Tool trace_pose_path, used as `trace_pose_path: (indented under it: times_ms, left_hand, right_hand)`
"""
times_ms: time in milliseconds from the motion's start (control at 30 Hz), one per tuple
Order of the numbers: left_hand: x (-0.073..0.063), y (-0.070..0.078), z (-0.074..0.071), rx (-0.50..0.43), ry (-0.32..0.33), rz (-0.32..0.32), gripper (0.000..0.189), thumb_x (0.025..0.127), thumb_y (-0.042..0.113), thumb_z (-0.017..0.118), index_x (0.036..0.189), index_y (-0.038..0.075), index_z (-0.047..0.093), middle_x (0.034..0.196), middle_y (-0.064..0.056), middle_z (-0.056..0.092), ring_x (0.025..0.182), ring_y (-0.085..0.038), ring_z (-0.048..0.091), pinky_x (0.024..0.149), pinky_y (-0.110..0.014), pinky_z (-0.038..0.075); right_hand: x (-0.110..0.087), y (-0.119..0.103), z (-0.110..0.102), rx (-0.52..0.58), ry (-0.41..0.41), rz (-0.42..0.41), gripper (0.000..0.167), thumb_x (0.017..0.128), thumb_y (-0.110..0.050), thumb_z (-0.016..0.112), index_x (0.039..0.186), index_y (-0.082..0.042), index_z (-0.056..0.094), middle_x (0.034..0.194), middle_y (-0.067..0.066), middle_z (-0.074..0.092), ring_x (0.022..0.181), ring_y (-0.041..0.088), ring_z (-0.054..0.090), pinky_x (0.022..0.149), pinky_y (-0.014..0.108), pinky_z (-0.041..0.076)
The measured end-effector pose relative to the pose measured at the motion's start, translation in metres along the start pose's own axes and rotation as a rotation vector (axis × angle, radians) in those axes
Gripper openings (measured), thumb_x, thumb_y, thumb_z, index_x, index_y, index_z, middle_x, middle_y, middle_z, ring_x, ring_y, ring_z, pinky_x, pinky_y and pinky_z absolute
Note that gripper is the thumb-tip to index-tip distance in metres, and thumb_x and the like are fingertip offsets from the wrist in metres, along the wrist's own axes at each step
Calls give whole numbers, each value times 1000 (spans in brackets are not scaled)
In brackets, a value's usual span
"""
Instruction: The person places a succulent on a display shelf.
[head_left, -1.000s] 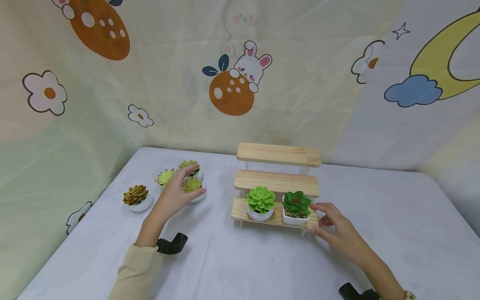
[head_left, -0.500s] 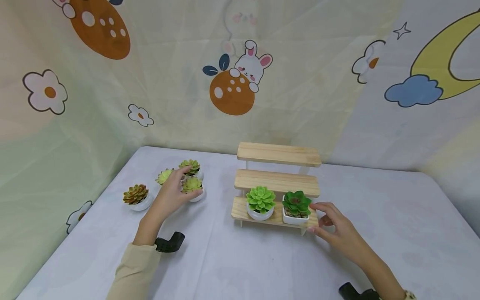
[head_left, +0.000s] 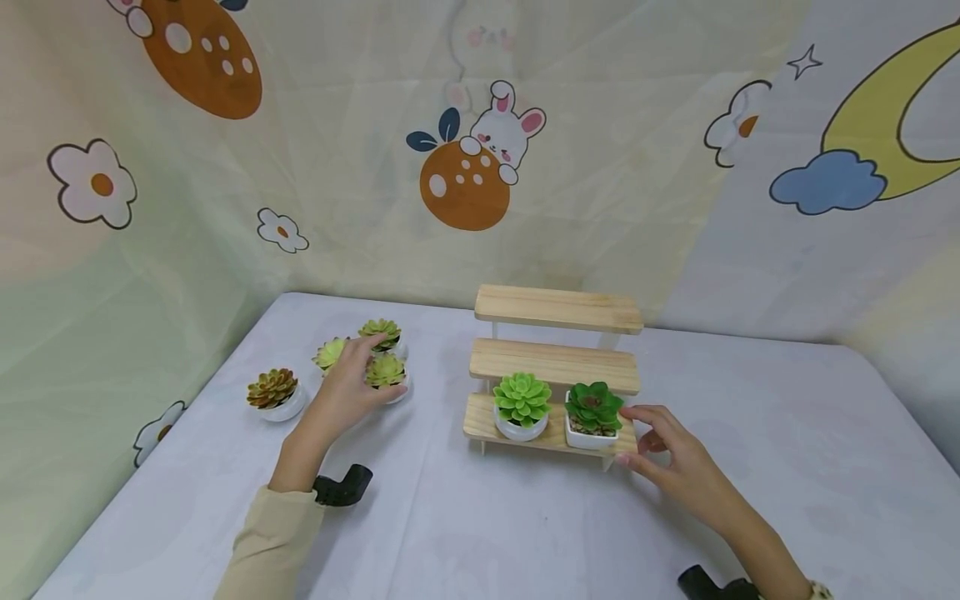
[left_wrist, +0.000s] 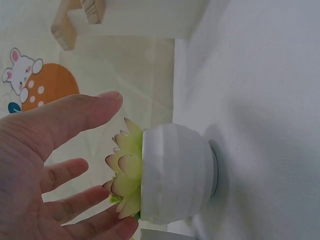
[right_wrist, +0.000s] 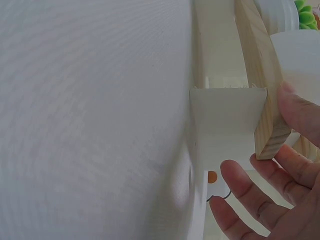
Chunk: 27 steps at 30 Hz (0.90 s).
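My left hand (head_left: 341, 396) is around a pale green potted succulent (head_left: 386, 372), among the plants on the table's left side. In the left wrist view its thumb stands apart from the white pot (left_wrist: 175, 175), while the fingertips reach the reddish-tipped leaves (left_wrist: 127, 170). A three-tier wooden display shelf (head_left: 553, 360) stands right of centre. At the right end of its lowest board (right_wrist: 267, 100), my right hand (head_left: 678, 467) grips the wood between thumb and fingers. That board carries a bright green succulent (head_left: 522, 400) in a round pot and a dark green succulent (head_left: 592, 407) in a square pot.
Close to the left hand are a yellow-green succulent (head_left: 330, 353), partly hidden, and another succulent (head_left: 380, 332) behind. A reddish-brown succulent (head_left: 272, 389) sits farther left. A white cloth (head_left: 480, 517) covers the table, with a printed curtain (head_left: 600, 208) behind.
Over the second, my left thumb has drawn slightly inward towards the pale green succulent. My right hand and the shelf have stayed still.
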<state>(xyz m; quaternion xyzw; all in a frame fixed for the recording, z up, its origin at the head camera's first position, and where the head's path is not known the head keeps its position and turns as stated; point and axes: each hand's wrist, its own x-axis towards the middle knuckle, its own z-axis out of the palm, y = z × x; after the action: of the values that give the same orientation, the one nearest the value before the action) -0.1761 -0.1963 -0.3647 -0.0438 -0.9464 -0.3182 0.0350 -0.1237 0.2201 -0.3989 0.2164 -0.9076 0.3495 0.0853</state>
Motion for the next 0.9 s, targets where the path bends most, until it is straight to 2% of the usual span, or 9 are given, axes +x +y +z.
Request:
trace_pose_path:
  times_ms: [133,400,633,900]
  left_hand:
    - [0,1,1,-9,-10,2,78,79,27,74,143,11,32,143,-19,31,127,-38,38,100,-59,35]
    - [1,0,4,-29,-26,39,80,77,27,76,143,12,33,140,-16,34,115,-32,47,93,-53,42]
    - [3,-1,10,-55,-33,104,78,76,22,77,142,9,35,138,-16,38,117,-32,46,95,-52,42]
    - [5,-2,15,-72,-29,115,77,75,21,78,140,10,39,136,-16,42,118,-32,47,96,-52,41]
  right_hand:
    - [0,1,0,3,2,-6,51,80,-15,73,126,-8,51,119,6,54,76,-3,52,71,26,52]
    - [0,1,-1,6,-1,-5,52,80,-15,73,126,-8,51,120,5,53,76,-3,51,71,25,52]
    - [0,1,0,3,-1,-5,52,80,-16,73,126,-8,51,120,6,53,77,-3,52,71,25,52]
    - [0,1,0,10,-6,11,52,80,-17,73,126,-8,51,120,6,53,77,-2,52,71,26,53]
